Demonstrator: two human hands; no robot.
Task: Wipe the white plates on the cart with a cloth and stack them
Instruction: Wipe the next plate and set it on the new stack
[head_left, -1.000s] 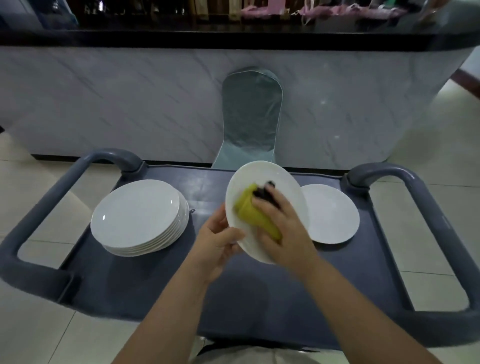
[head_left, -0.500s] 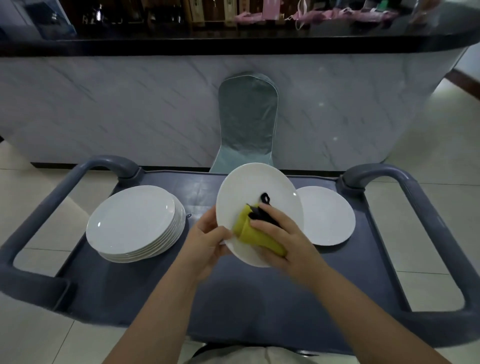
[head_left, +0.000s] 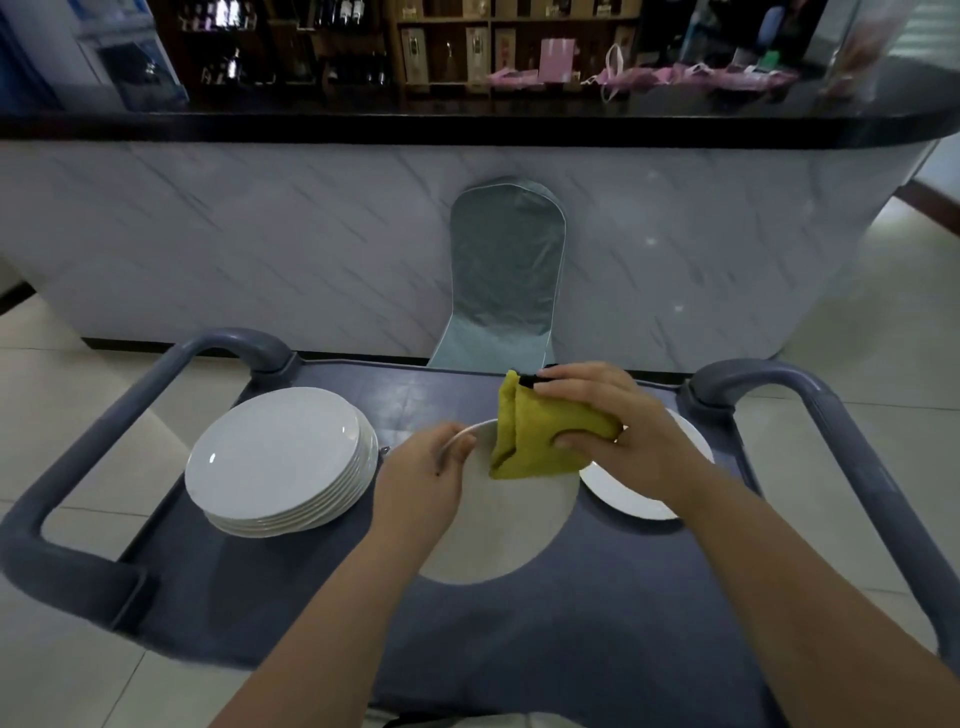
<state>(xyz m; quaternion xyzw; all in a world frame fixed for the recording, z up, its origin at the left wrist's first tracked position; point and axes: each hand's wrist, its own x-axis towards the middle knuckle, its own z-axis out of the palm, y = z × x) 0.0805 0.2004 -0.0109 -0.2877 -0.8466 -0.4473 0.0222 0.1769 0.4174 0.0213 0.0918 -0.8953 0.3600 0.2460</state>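
My left hand (head_left: 423, 470) grips the left rim of a white plate (head_left: 506, 525), which lies nearly flat above the middle of the grey cart (head_left: 597, 613). My right hand (head_left: 618, 436) holds a folded yellow cloth (head_left: 540, 439) lifted just above the plate's far edge. A stack of several white plates (head_left: 280, 460) sits on the cart's left side. A single white plate (head_left: 631, 496) lies on the right, partly hidden under my right hand.
The cart has raised grey handles on the left (head_left: 67, 499) and right (head_left: 852, 467). A covered chair (head_left: 506, 275) stands behind the cart against a marble-fronted counter (head_left: 260, 234). Tiled floor surrounds the cart.
The plate has tipped from facing me down to nearly flat. My right hand lifted the cloth off the plate's face and moved it up and to the right.
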